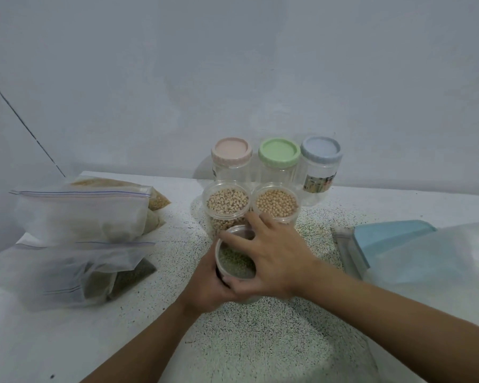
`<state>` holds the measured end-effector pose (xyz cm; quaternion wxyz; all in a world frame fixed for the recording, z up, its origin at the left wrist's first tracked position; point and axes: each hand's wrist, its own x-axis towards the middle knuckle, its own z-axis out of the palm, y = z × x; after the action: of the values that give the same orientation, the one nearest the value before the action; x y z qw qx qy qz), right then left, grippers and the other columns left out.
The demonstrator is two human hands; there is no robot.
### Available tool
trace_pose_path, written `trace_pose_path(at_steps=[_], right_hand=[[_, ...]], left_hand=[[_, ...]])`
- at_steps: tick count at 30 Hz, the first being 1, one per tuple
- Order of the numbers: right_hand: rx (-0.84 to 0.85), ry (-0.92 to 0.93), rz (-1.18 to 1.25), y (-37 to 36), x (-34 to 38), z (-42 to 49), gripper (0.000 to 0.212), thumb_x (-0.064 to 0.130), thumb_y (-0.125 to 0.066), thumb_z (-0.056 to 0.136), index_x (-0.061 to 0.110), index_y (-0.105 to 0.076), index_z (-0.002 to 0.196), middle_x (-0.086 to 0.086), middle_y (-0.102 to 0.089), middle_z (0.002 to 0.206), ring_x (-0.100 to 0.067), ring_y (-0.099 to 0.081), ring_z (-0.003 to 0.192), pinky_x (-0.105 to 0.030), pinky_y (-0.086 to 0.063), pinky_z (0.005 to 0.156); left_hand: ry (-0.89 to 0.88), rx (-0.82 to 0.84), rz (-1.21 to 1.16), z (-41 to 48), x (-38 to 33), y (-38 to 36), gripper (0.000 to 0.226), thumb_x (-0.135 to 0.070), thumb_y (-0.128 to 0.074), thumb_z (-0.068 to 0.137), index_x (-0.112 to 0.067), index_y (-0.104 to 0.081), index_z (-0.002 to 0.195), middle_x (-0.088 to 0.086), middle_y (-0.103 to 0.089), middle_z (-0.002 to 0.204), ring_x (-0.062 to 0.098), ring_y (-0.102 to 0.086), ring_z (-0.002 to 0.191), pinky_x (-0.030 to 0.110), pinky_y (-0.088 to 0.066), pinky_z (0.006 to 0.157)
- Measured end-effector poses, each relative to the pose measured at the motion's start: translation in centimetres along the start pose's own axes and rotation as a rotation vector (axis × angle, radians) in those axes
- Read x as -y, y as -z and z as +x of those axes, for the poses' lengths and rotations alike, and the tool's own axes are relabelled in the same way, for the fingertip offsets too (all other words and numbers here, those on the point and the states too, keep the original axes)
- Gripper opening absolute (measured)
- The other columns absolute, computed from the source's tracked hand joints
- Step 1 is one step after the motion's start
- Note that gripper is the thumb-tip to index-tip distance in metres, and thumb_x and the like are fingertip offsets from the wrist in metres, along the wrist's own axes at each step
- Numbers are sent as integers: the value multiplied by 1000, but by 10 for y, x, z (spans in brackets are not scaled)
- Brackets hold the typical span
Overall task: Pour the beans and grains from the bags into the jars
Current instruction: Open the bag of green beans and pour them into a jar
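A clear jar of green beans [236,261] stands open at the table's middle. My left hand [206,288] wraps its side from the left. My right hand [271,258] reaches over it, fingers and thumb curled on the rim. Just behind stand an open jar of black-eyed peas [226,203] and an open jar of soybeans [276,203]. Further back are three lidded empty jars: pink lid [231,153], green lid [279,153], blue lid [321,151]. Zip bags [81,217] of beans and grains are piled at the left.
The speckled table [260,341] runs to a pale wall at the back. At the right lie a light blue lidded container [382,239] and a translucent plastic bag [442,252]. A lower zip bag [67,269] holds dark green beans.
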<state>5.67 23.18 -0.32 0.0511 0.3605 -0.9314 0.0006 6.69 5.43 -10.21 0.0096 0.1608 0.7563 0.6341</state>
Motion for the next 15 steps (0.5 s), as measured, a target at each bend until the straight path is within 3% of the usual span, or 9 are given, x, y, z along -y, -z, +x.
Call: trace_pose_path(at_steps=[2,6,9,12,15], right_hand=[[-96,-36,-12,-7,3,-2,84,85,-28,83,32,-40,147,-20,-53,127,-33,-54,111,-41,-50,79],[-180,-91,-14,-13,4,-5,94,87,-29,81,22,-44,147,-19,-56,124,-32,-60,106,-38,-50,78],[-184,-89,49,-15,2,-6,97,89,-32,79,21,-45,146,-12,-55,128,-28,-60,110,-37,-51,84],[-161,-89,221,-18,-8,-11,99,93,-41,75,26,-43,147,2,-49,133,-15,-54,112,-34,-49,93],[-105,-160,551,-29,-16,-25,101,87,-63,70,32,-34,151,15,-40,146,-1,-43,126,-36,-41,111]], left_hand=[[-8,2,-47,0,0,-3,99,11,-89,65,-4,-40,148,15,-56,144,36,-53,135,57,-45,110],[-33,-3,-66,-4,-4,-9,99,1,-91,65,-5,-38,149,11,-55,146,34,-52,137,51,-45,110],[4,45,-37,-5,-12,-5,106,1,-92,64,-7,-33,152,8,-54,148,30,-51,138,49,-45,112],[71,182,98,-2,-26,10,109,-10,-97,64,-19,-34,153,-9,-58,141,16,-55,133,36,-48,109],[192,326,106,-4,-38,35,93,-20,-92,74,-31,-38,150,-16,-60,137,8,-57,129,35,-51,106]])
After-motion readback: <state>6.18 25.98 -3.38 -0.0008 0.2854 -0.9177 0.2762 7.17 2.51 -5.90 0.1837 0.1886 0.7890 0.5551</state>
